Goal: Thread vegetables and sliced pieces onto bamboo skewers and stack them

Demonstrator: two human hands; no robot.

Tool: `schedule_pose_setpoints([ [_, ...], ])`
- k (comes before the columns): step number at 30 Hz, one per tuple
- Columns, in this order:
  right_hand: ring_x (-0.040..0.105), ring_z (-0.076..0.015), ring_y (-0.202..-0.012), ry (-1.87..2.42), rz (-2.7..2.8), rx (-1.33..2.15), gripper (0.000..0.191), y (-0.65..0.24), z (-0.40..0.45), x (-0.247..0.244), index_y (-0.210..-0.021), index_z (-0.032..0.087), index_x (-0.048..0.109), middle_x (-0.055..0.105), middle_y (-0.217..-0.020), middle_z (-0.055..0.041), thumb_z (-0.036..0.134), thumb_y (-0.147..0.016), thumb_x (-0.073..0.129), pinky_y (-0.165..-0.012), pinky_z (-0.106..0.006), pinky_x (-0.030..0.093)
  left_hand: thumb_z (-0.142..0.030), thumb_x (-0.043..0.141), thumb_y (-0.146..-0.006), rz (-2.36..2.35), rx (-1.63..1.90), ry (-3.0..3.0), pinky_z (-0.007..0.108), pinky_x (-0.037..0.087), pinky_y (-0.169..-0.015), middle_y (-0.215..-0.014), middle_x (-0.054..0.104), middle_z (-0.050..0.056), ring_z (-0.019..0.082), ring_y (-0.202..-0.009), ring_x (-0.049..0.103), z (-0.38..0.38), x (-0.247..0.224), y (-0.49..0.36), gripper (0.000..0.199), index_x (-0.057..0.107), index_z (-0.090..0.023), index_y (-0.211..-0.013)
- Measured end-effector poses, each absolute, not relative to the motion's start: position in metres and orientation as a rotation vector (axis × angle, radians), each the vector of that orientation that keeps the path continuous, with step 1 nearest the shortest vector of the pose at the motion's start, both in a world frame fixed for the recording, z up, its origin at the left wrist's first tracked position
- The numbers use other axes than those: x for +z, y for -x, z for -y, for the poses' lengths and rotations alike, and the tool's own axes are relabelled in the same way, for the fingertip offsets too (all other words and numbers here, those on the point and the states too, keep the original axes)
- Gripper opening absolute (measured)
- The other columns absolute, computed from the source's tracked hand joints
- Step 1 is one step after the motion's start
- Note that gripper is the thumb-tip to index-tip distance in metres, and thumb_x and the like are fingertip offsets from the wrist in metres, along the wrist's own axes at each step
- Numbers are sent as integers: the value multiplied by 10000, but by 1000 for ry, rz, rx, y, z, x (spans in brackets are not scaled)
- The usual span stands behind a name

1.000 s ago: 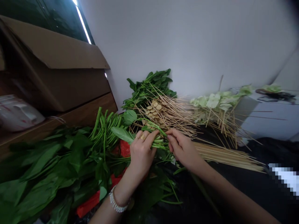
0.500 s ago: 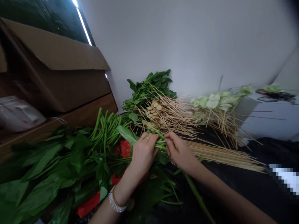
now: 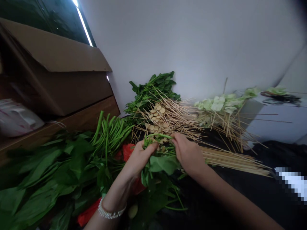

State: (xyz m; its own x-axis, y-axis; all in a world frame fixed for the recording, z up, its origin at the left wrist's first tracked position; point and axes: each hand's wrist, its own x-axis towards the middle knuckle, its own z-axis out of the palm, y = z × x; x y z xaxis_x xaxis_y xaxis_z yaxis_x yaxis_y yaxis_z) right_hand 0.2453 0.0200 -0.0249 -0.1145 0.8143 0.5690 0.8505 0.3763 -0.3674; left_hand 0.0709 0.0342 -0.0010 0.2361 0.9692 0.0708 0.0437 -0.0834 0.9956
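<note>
Green leafy stems point(image 3: 160, 136) stretch between my two hands at the middle of the view, with a broad leaf point(image 3: 165, 164) hanging below them. My left hand point(image 3: 144, 154) is closed around one end of the bunch; a beaded bracelet circles that wrist. On the other side, my right hand point(image 3: 185, 153) pinches the stems with thumb and fingers, and the fingertips are partly hidden. Just behind the hands lie skewers of round, pale slices point(image 3: 157, 112), their bare sticks pointing right. Loose leaves point(image 3: 153, 198) and stems lie beneath my hands on a dark surface.
Large leafy greens point(image 3: 48, 172) spread at left, with a stack of cut stems point(image 3: 112, 131) beside them. More greens point(image 3: 153, 88) rest against the wall. Cabbage skewers point(image 3: 222, 105) and bare bamboo sticks point(image 3: 235, 161) are at right. A cardboard box point(image 3: 62, 86) stands back left.
The bunch has turned, so its leaf now hangs between my hands rather than pointing left. My hands have moved slightly apart. A long stem below my right forearm is no longer visible there.
</note>
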Motion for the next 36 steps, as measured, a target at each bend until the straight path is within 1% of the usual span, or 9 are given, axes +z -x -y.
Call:
schedule_pose_setpoints([
  [4,597,-196,-830,1267,1865,129,127,-253,-26,-19,-929,204,573,636,-881,-57,215,-948,448,-755,-292,425,-420,585,-828,-1049,1200,-1421,193,322,-451,-562,432,-68,83,-466,390,-34,4,-61,264,527,-189,-715],
  [8,574,-188,-836,1188,1928,220,114,-251,-23,-18,-921,189,579,604,-878,-58,160,-920,469,-750,-286,431,-354,583,-872,-1186,1414,-1867,217,397,-552,-668,528,-29,108,-581,476,-35,-1,-62,212,567,-178,-755],
  [11,587,-198,-886,1245,2030,222,178,-249,-20,-20,-979,177,578,613,-947,-81,143,-949,406,-786,-304,438,-277,636,-864,-1209,1451,-2347,277,466,-724,-834,633,27,164,-765,575,-38,-9,-63,153,653,-178,-980],
  [13,601,-208,-915,1320,2101,195,202,-248,-18,-21,-1025,173,572,628,-982,-92,146,-964,382,-808,-316,443,-233,628,-873,-1159,1407,-2600,327,483,-796,-927,649,65,201,-866,593,-41,-15,-63,301,634,-188,-1171],
  [16,617,-221,-952,1417,2202,96,238,-245,-15,-18,-1060,161,570,642,-1019,-106,111,-960,360,-822,-323,447,-191,621,-868,-1126,1273,-2772,364,505,-801,-978,628,95,228,-913,595,-45,-23,-62,413,580,-182,-1279],
  [23,647,-232,-880,1532,2409,-142,341,-243,-7,-6,-1122,146,571,653,-1051,-109,5,-844,433,-723,-317,453,-111,587,-854,-1159,1041,-2891,330,524,-744,-1104,589,98,214,-897,609,-45,-23,-61,321,622,-208,-1157],
  [26,649,-227,-845,1570,2437,-226,283,-241,-4,-4,-1077,160,579,654,-1005,-96,32,-859,451,-671,-306,440,-92,593,-843,-1124,903,-2984,370,516,-830,-1083,640,91,242,-977,593,-43,-19,-63,296,602,-184,-1124],
  [30,650,-207,-792,1684,2445,-340,178,-238,0,-1,-983,161,583,647,-931,-94,67,-894,460,-605,-286,396,-119,596,-855,-1145,752,-3033,382,516,-813,-1057,655,95,246,-951,576,-40,-17,-68,314,569,-163,-1165],
  [36,643,-207,-763,1617,2464,-77,185,-242,-1,1,-964,158,566,662,-899,-83,67,-897,420,-613,-294,377,-192,600,-840,-1214,622,-3061,401,497,-756,-921,644,97,278,-877,561,-37,-18,-75,138,599,-144,-970],
])
